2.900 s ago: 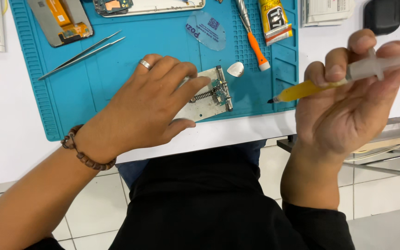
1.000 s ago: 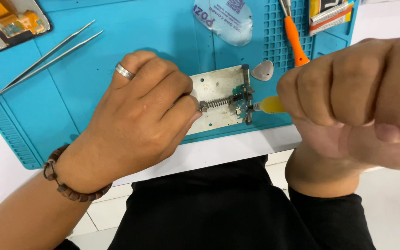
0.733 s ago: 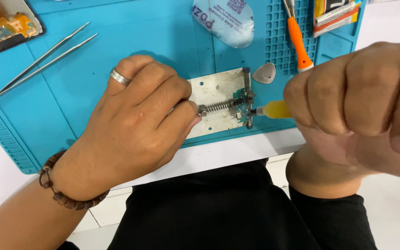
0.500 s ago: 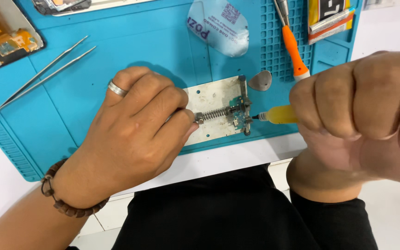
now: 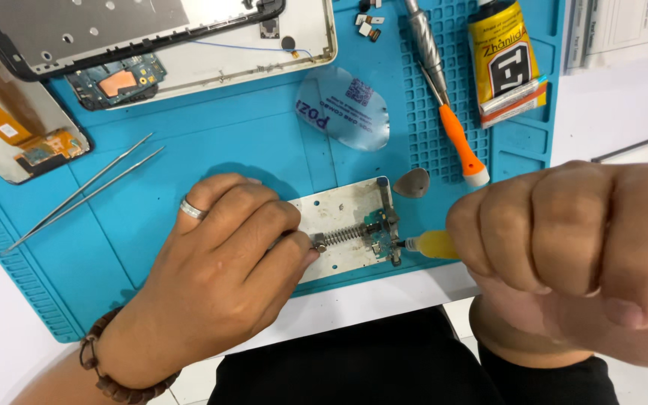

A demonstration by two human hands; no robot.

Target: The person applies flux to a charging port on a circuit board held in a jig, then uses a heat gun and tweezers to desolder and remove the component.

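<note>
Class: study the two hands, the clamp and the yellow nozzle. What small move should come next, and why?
Probably a gentle squeeze by the right hand: the yellow nozzle tip already sits at the small board gripped in the clamp, which the left hand steadies on the mat.
</note>
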